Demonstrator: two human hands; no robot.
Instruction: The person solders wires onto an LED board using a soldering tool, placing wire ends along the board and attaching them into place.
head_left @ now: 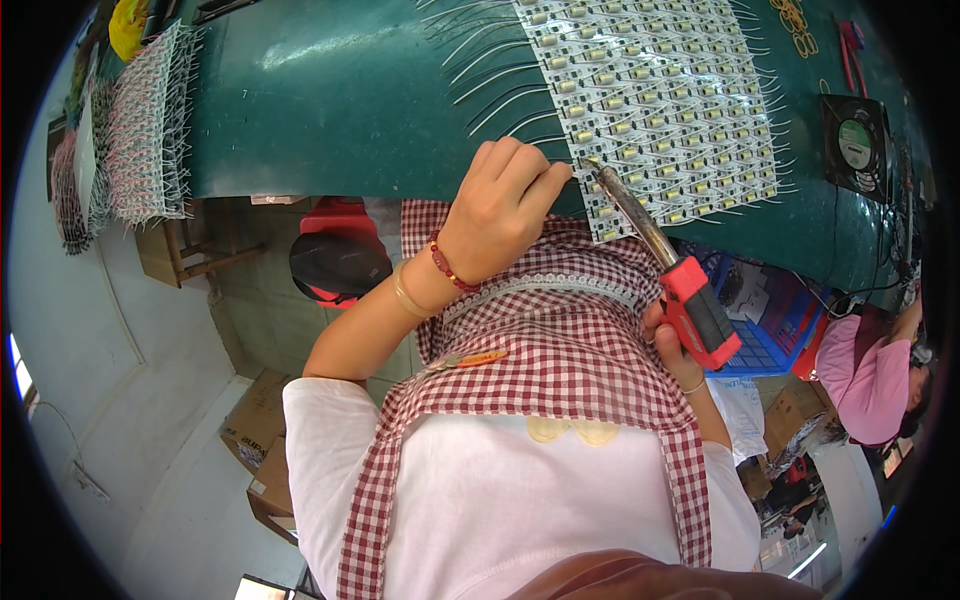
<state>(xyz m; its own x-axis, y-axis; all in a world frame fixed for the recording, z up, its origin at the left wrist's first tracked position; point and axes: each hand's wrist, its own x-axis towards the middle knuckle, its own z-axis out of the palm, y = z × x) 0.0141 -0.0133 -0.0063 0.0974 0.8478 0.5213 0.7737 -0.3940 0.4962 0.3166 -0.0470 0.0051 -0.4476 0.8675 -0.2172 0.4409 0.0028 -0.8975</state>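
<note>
A white panel of small circuit boards (660, 100) with thin white wires sticking out lies on the green table (340, 110). My left hand (500, 205), wearing a red bead bracelet and a bangle, is curled with its fingertips pinched at the panel's near left edge. My right hand (672, 345) grips the red and black handle of a soldering iron (690, 300). Its metal tip rests on the panel just right of my left fingers. An orange-handled cutter (470, 360) lies on my checked apron.
Stacks of wired boards (140, 120) sit on the table's left end. A small black fan (855, 145) and rubber bands (795, 25) are at the right. Below the table are a red stool (335, 255), cardboard boxes (255, 420) and a blue crate (770, 320). A person in pink (870, 370) sits at right.
</note>
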